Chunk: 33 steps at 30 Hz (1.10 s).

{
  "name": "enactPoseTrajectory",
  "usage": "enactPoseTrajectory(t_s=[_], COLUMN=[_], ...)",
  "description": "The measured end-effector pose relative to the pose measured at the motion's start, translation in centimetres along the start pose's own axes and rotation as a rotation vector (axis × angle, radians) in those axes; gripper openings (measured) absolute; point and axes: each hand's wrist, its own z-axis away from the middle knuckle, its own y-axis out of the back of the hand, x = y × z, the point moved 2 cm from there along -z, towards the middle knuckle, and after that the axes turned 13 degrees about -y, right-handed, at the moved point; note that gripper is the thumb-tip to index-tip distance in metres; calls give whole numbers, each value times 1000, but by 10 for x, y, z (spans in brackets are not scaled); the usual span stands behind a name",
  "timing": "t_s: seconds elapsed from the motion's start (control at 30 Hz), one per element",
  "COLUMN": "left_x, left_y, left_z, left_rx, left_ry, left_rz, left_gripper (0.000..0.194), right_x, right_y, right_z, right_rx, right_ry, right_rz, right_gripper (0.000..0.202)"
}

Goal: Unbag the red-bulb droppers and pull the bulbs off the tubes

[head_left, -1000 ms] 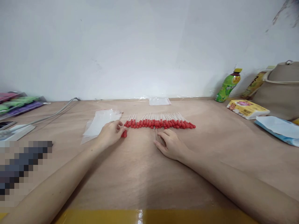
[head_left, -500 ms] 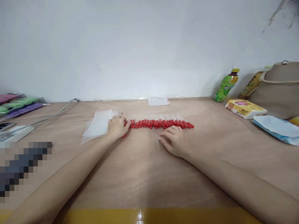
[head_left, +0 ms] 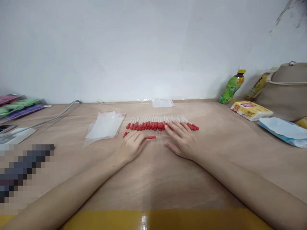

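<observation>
In the head view, a row of thin pale sticks with red, rounded ends (head_left: 148, 125) lies across the table, red ends toward me. My left hand (head_left: 134, 144) is in front of the row's left part, its fingers closed on one red-ended stick (head_left: 151, 137) whose pale stem points right. My right hand (head_left: 182, 140) has its fingers spread over the right part of the row, slightly blurred, hiding some red ends. Several thin, wire-like strands (head_left: 160, 143) lie between my hands. Left of the row is a stack of clear plastic bags (head_left: 105, 126).
Another small clear bag (head_left: 163, 103) lies near the wall. To the right are a green bottle (head_left: 232, 88), a yellow tissue pack (head_left: 251, 111), a blue-white packet (head_left: 283, 131) and a beige bag (head_left: 285, 95). A grey cable (head_left: 57, 116) and colourful packs (head_left: 21, 107) are on the left.
My left hand has moved right and toward me from the row's left end, and a red-ended stick now shows in its fingers. My right hand's fingers have reached forward over the row.
</observation>
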Motion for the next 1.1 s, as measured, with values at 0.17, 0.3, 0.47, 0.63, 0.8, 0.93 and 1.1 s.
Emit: enactPoseTrajectory(t_s=[0.17, 0.3, 0.47, 0.63, 0.8, 0.93, 1.1], left_x=[18, 18, 19, 19, 19, 21, 21], left_y=[-11, -11, -10, -16, -22, -20, -20], left_z=[4, 6, 4, -7, -11, -11, -12], left_rx=[47, 84, 76, -5, 4, 38, -24], left_ry=[-46, -60, -53, -72, -129, -159, -154], left_rz=[97, 140, 179, 234, 284, 274, 249], left_gripper=[11, 7, 8, 28, 21, 20, 25], right_x=[-1, -2, -3, -7, -9, -7, -4], right_y=[-3, -7, -9, -9, -11, -17, -25], right_z=[0, 0, 1, 1, 2, 4, 7], right_rx=[-180, -187, -142, -108, -94, -140, -195], right_ry=[114, 110, 106, 159, 158, 112, 115], right_rz=[-43, -75, -99, -149, -241, -321, -328], right_gripper=[36, 30, 22, 21, 21, 27, 31])
